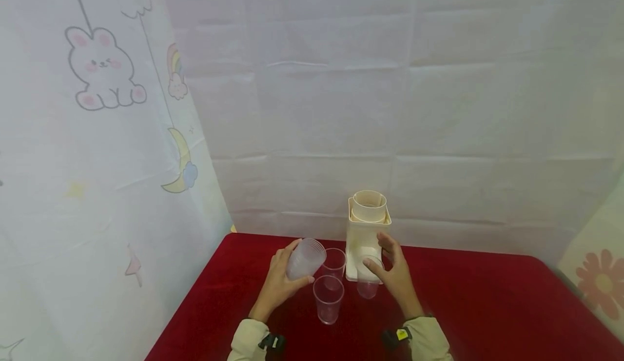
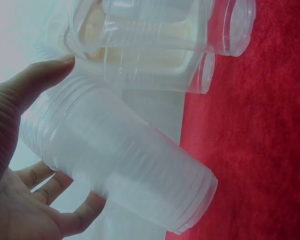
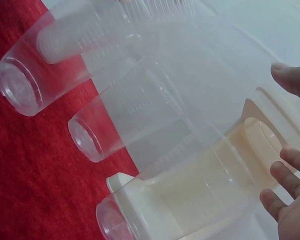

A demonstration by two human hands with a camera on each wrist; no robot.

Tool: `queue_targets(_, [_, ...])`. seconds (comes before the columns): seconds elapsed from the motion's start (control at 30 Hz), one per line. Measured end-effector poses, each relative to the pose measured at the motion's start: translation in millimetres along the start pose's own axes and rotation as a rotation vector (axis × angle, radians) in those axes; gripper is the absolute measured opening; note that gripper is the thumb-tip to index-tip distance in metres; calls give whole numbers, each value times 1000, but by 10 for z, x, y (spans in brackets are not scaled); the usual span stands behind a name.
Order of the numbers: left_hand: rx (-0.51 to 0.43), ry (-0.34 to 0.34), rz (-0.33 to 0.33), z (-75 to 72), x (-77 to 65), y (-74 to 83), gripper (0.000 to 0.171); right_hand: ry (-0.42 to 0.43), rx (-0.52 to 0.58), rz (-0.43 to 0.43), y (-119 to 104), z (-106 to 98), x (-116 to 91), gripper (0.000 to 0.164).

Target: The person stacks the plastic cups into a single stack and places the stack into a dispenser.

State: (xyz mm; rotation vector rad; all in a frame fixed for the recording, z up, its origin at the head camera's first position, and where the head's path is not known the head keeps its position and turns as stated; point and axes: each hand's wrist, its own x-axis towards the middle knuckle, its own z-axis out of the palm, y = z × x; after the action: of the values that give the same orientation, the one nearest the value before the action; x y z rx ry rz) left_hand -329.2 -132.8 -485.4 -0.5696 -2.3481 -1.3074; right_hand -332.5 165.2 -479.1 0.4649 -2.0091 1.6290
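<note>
My left hand [image 1: 279, 281] grips a nested stack of clear plastic cups [image 1: 304, 259] near its rims, thumb on one side and fingers on the other. The stack [image 2: 130, 155] tilts, its bases toward the red cloth in the left wrist view. Three single clear cups stand upright on the cloth: a front cup [image 1: 329, 302], a cup behind it [image 1: 334, 266] and a right cup [image 1: 368, 288]. Around that right cup's rim my right hand [image 1: 397, 274] is held with thumb and fingers spread. In the right wrist view its fingers [image 3: 285, 182] look apart from the cup.
A cream plastic holder [image 1: 362, 240] with a round tube on top stands behind the right cup. Red cloth [image 1: 468, 301] covers the table. A pale hanging sheet [image 1: 322, 122] rises behind the table, and a printed one [image 1: 117, 187] on the left.
</note>
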Motion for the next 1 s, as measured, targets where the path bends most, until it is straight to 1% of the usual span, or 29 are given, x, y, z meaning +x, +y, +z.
queue_targets(0.17, [-2,6,5,0,-5,-2,89,-12,12,3,45,-17,-17,77])
queue_targets(0.43, [9,11,10,1,-3,-12,90,-7,-23,32,136,-17,-19,75])
queue_targets(0.7, [0,12,7,-5,7,-11,90,-14,-42,29,171,-22,-21,75])
queue_targets(0.87, [4,12,10,-6,7,-29,90,-50,-51,40,187,-35,-27,79])
queue_targets(1.0, [3,11,12,-12,7,-35,91,-86,-72,82,237,-54,-30,83])
